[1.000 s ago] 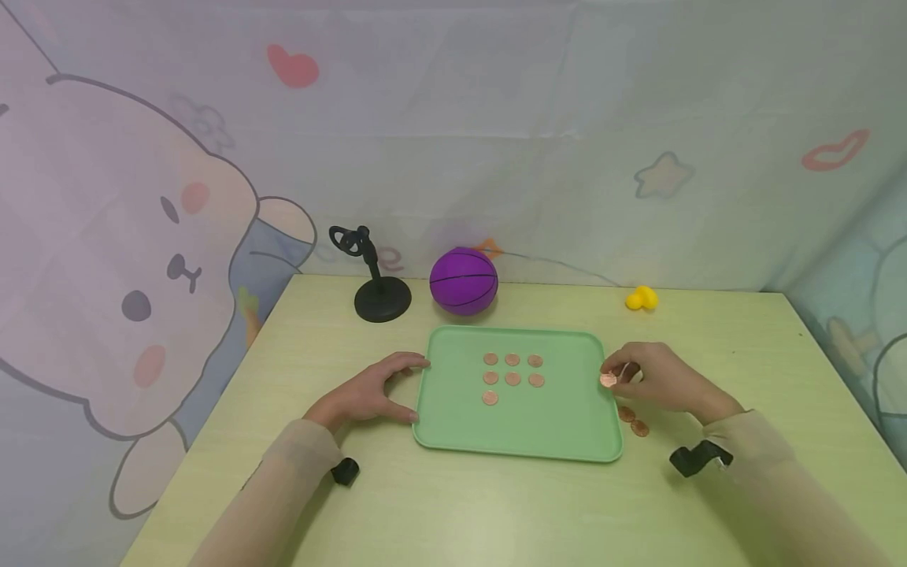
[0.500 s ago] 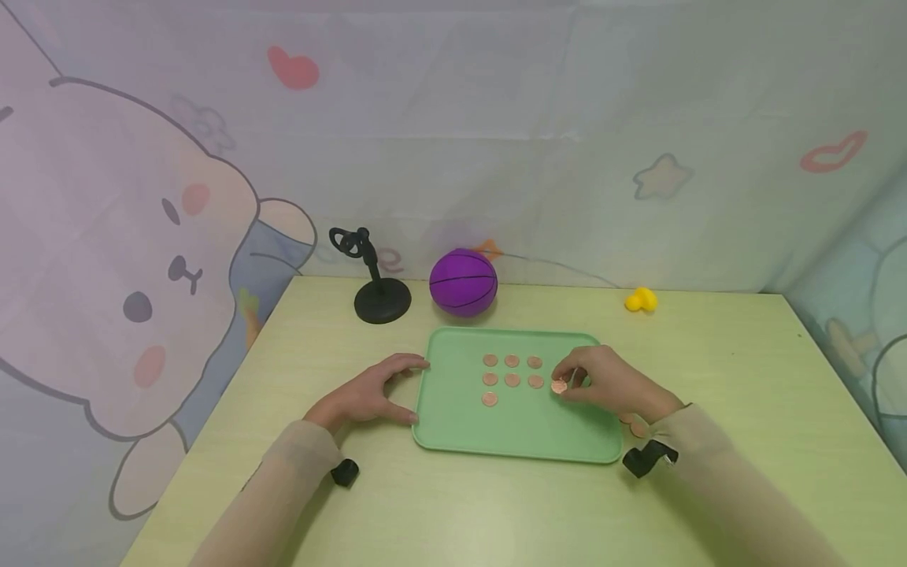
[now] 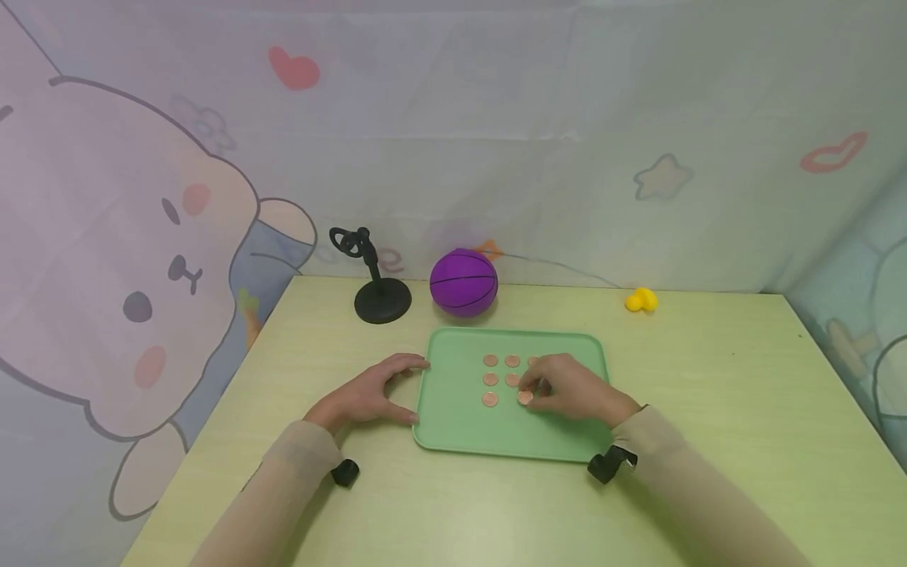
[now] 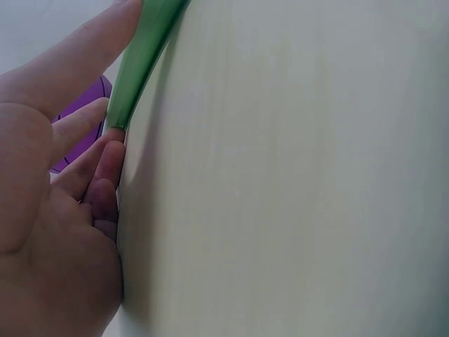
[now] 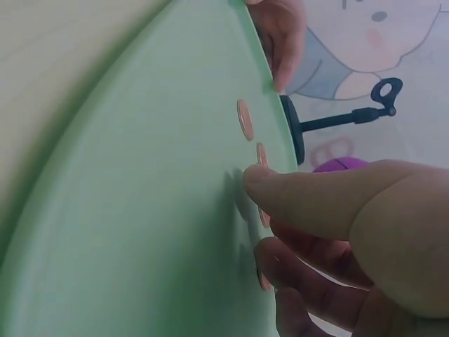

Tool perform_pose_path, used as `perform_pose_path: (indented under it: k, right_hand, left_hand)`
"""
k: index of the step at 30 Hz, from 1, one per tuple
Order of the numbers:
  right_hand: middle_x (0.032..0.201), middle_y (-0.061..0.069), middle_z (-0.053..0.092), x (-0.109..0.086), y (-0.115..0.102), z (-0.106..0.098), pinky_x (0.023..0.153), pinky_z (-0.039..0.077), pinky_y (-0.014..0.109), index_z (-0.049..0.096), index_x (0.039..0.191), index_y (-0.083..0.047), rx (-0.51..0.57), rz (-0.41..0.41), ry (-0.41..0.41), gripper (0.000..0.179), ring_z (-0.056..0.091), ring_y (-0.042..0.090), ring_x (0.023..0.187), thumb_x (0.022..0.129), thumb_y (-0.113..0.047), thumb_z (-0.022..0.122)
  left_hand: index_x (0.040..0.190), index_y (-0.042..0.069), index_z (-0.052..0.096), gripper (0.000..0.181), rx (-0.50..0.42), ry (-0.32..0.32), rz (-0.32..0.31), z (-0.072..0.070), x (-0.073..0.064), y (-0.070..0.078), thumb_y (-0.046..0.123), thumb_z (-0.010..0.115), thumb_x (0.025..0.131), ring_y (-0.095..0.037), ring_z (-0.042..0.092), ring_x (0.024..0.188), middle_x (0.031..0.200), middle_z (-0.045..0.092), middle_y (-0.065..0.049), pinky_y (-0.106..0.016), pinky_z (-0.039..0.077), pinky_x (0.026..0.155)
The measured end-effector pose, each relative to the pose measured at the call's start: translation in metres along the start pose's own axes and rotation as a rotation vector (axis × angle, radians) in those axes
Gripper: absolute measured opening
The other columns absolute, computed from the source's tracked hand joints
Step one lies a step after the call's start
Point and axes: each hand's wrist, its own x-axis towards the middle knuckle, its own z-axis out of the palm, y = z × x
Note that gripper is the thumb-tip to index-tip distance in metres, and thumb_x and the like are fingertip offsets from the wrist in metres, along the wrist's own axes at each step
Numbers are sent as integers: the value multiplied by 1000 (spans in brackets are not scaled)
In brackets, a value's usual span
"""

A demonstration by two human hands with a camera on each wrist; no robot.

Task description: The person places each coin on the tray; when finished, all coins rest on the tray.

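A green tray [image 3: 468,437] lies on the table. Several copper coins [image 3: 490,379] sit on it in rows; the right hand covers part of the pattern. Between thumb and fingers, my right hand [image 3: 570,387] pinches another copper coin [image 3: 525,398] low over the tray, right of the lone coin [image 3: 490,399] in the front row. I cannot tell whether the pinched coin touches the tray. At the tray's left edge, my left hand [image 3: 368,390] is spread, thumb and fingertips touching the rim. The left wrist view has the left thumb [image 4: 70,60] against the green rim [image 4: 144,63].
Behind the tray stand a black stand with a round base [image 3: 383,301] and a purple ball with black lines [image 3: 464,283]. A small yellow object [image 3: 641,300] lies at the back right of the pale table [image 3: 708,346]. A printed cloth [image 3: 496,157] hangs behind.
My right hand has carried the coin leftward from the tray's right edge to beside the front-row coin. Its forearm now hides two coins seen right of the tray. The left hand has stayed put.
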Motion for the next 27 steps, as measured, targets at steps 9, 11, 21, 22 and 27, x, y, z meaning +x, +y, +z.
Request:
perform_pose_path:
  k: [9,11,21,22,27]
  right_hand:
    - [94,-7,76,6,-5,7,77,56,28,81,101,-13,-54,56,-25,13,63,4,79,90,-8,82]
    - [94,-7,76,6,-6,8,77,56,28,81,101,-13,-64,59,-26,12,63,4,79,90,-8,82]
    - [92,-8,74,6,-8,10,75,54,26,80,99,-13,-77,87,-25,12,61,5,78,89,-8,82]
    - [92,-8,74,7,-7,10,75,54,26,80,99,-14,-76,85,-26,12,61,4,78,89,-7,82]
    - [94,-7,75,5,-7,10,77,56,27,80,102,-12,-62,105,-28,14,63,4,80,88,-8,82]
  left_hand:
    - [152,22,53,90,18,-1,18,0,-1,-1,31,98,74,-27,45,138,158,46,0,-53,29,123]
    - [152,23,54,90,20,-1,13,0,-2,-1,31,98,74,-26,45,138,158,46,1,-52,29,124]
    - [151,26,54,89,19,2,6,0,0,-2,32,98,74,-25,45,138,157,46,3,-52,28,124]
    - [151,26,54,89,18,2,5,0,0,-2,32,98,74,-25,45,138,157,46,3,-52,28,124]
    - [151,26,54,89,13,4,2,0,0,-2,32,98,74,-25,45,138,157,46,4,-52,29,124]
